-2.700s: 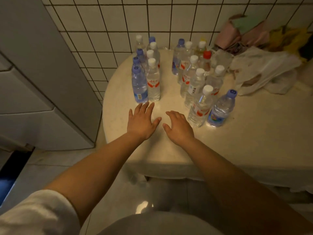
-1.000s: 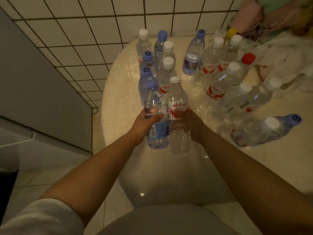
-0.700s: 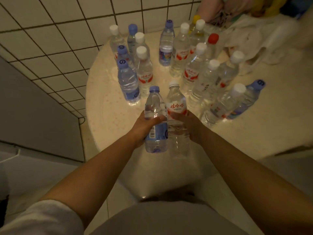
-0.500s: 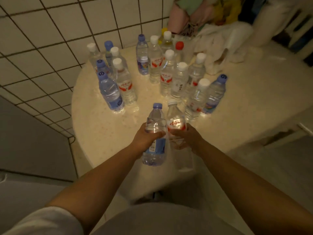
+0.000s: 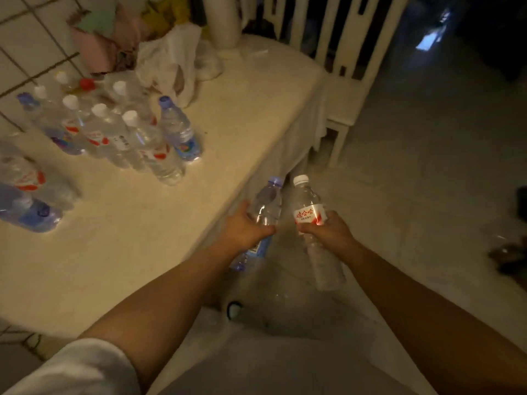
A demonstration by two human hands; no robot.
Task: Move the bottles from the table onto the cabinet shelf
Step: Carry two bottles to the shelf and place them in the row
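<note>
White wall tiles [image 5: 20, 38] close off the far left, behind a pale counter [image 5: 119, 246] that carries a crowd of water bottles [image 5: 114, 132] well to the left of both hands. Most of these stand upright in a tight cluster with white caps, one red cap and a few blue ones; a couple more at the frame's left edge are too blurred to read. Behind that cluster lies a crumpled white bag [image 5: 174, 61].

Just past the counter's near edge, over the floor, the left hand [image 5: 242, 232] is wrapped around a blue-capped bottle [image 5: 266, 208], its cap tilted away from the person. Just beside it on the right, not touching, the right hand [image 5: 328, 232] grips a white-capped bottle [image 5: 309, 206] with a red and white label, its base pointing back toward the body. Farther right and beyond the hands stands a white chair [image 5: 342, 89] on the dim tiled floor [image 5: 427, 166].
</note>
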